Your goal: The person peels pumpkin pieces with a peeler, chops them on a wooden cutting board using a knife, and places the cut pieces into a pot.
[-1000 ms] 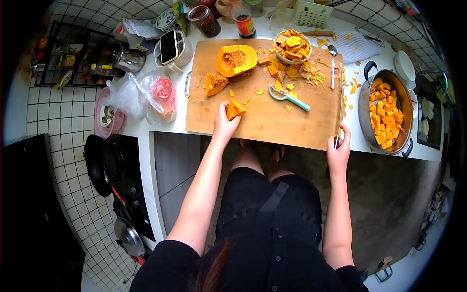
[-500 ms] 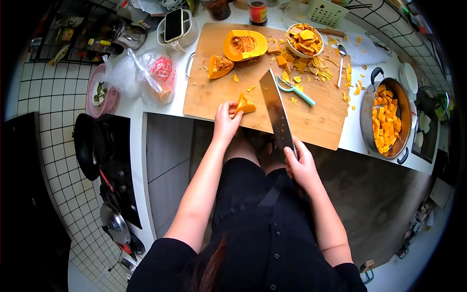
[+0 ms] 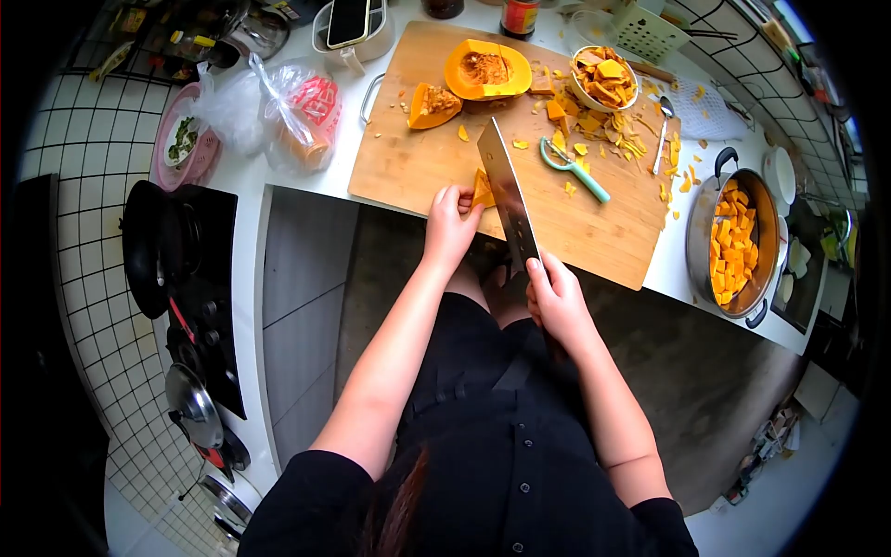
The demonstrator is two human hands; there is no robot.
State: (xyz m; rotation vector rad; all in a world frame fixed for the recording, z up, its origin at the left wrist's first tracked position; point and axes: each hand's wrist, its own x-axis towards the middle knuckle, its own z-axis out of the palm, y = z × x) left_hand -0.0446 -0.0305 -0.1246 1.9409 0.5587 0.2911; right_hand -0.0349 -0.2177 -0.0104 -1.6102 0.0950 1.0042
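Observation:
My left hand (image 3: 452, 223) pinches a small pumpkin piece (image 3: 483, 189) near the front edge of the wooden cutting board (image 3: 418, 158). My right hand (image 3: 560, 302) is wrapped round the handle of a cleaver (image 3: 509, 190). Its broad blade stands right beside the pumpkin piece and hides part of it; whether they touch I cannot tell. Farther back on the board sit a large pumpkin half (image 3: 506, 85) with seeds in its hollow and a smaller seeded wedge (image 3: 432, 107). A pale green peeler (image 3: 587, 181) lies to the right of the blade.
A bowl of peelings (image 3: 605, 79) stands at the board's back right, with scraps around it and a spoon (image 3: 663, 135). Right of the board is a pot (image 3: 698, 227) of pumpkin chunks. Plastic bags (image 3: 302, 111) sit left, near the stove (image 3: 218, 306).
The cleaver has shifted left, up against the pumpkin piece. My left hand has turned that piece more upright. The whole view has shifted slightly.

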